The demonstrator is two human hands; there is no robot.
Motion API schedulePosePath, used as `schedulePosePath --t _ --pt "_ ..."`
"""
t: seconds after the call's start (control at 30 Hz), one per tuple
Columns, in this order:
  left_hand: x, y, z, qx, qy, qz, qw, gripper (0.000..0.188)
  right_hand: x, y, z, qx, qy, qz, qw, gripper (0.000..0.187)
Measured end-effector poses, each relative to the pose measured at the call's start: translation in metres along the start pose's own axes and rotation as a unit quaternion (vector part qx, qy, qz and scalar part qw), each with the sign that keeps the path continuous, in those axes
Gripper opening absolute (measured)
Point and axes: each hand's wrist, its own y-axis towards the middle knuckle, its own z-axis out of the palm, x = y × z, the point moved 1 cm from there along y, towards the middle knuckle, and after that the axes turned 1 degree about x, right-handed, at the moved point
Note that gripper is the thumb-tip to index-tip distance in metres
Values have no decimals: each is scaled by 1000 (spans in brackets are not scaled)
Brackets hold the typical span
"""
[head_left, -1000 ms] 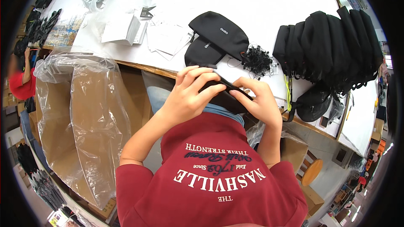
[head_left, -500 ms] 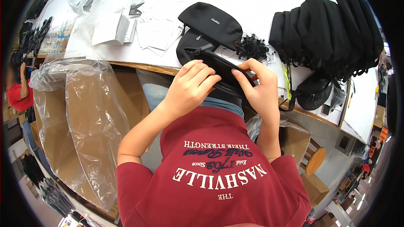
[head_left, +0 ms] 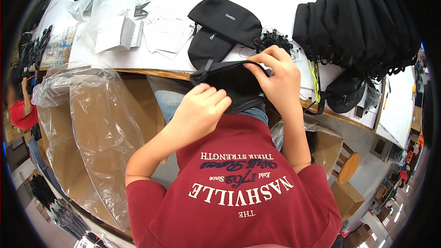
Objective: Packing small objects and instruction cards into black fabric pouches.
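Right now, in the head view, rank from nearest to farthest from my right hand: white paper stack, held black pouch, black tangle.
1. Held black pouch: in your right hand's grip.
2. Black tangle: just beyond that hand.
3. White paper stack: well to the left.

At left, clear plastic sheeting (head_left: 73, 76) draping over a big cardboard box (head_left: 142, 101); farther off, a co-worker (head_left: 23, 115) in red. At right, a round wooden stool (head_left: 349, 168) standing near a brown carton (head_left: 345, 198).
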Motion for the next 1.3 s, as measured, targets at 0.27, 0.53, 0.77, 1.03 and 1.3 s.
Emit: schedulePosePath --t 0.27,0.53,0.77,1.03,1.3 --pt "23 -32 -18 209 -335 -81 915 22 -15 -8 24 400 331 97 849 24" --pt "48 -61 -5 194 -548 -155 799 24 -51 -62 24 503 359 13 786 56" --pt "44 -59 3 170 -599 -199 757 55 -70 -57 -17 460 292 364 756 26" --pt "50 -41 5 292 -491 -189 799 35 -96 -71 -30 159 798 125 568 76" --pt "26 -26 -16 245 -367 -122 889 17 -72 -13 2 -230 709 383 546 29"
